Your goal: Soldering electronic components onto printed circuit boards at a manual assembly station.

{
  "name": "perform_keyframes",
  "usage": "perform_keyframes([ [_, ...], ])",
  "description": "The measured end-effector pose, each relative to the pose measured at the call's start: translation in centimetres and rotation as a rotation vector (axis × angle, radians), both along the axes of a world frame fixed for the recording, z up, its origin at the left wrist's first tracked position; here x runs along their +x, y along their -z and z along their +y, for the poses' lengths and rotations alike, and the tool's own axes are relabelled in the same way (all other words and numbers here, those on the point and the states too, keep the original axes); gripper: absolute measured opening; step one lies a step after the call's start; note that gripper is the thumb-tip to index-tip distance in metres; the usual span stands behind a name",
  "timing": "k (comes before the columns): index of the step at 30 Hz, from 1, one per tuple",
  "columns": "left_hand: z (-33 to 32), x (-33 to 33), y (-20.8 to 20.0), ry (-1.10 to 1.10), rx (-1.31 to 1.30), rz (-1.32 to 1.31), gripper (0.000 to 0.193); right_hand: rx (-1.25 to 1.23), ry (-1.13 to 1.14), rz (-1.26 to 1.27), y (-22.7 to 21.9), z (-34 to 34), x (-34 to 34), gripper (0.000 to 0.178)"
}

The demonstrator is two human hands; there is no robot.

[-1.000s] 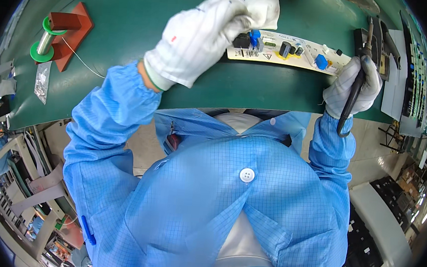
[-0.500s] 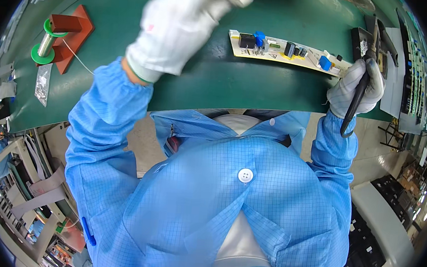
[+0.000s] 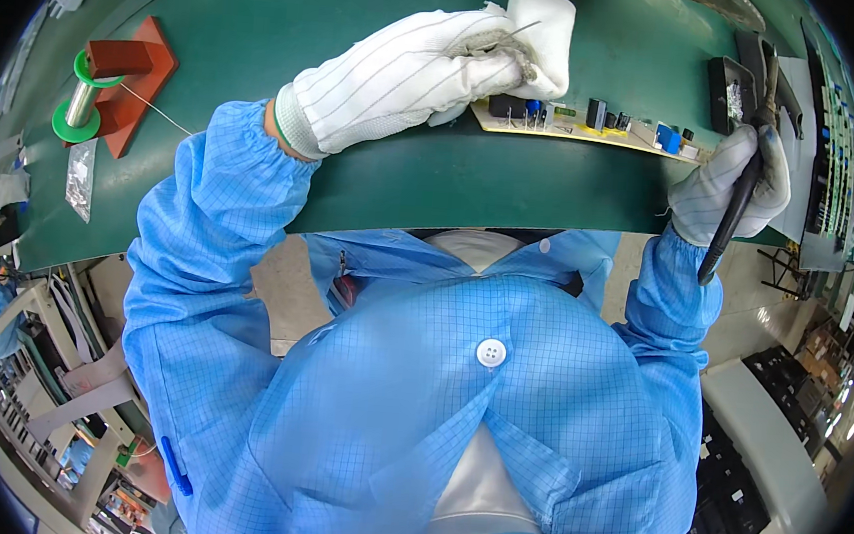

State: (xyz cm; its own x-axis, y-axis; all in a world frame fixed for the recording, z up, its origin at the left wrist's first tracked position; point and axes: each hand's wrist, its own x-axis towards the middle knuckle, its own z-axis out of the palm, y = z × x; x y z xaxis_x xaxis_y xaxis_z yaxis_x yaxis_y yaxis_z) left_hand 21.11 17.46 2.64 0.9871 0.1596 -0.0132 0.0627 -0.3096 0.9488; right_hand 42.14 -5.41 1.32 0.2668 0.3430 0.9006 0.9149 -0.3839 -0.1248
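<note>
The circuit board (image 3: pixel 613 139) lies on the green bench (image 3: pixel 403 195) at the upper middle of the frame, its parts facing up. Over its left end, the left hand (image 3: pixel 452 73) has its fingers curled closed on a thin wire (image 3: pixel 526 29); a white cloth (image 3: pixel 550 41) shows at the fingertips, though whether it is held I cannot tell. At the board's right end, the right hand (image 3: pixel 712 194) is wrapped around a black soldering iron (image 3: pixel 727 228). A small black tray (image 3: pixel 717 89) sits nearby; a green-ended spool (image 3: pixel 83 104) stands upper left.
</note>
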Motion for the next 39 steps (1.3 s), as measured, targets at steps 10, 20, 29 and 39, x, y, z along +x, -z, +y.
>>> perform_keyframes([
  [10, 0.3, 1.2, 0.3, 0.035, 0.323, -0.229, 0.025, 0.044, -0.023, 0.067, 0.2, 0.6, -0.1, 0.020],
  [20, 0.9, 0.3, -1.1, 0.210, 0.288, -0.149, 0.059, 0.002, -0.033, -0.060, 0.0, 1.1, 0.9, 0.015],
  [29, -1.4, 1.3, 2.0, -0.064, 0.468, -0.385, 0.040, -0.027, -0.045, -0.060, -0.1, 1.0, 0.7, 0.011],
  [39, -1.2, 1.9, 2.3, -0.107, 0.411, -0.397, 0.038, 0.309, -0.291, 0.217, -1.4, -0.5, -1.0, 0.019],
])
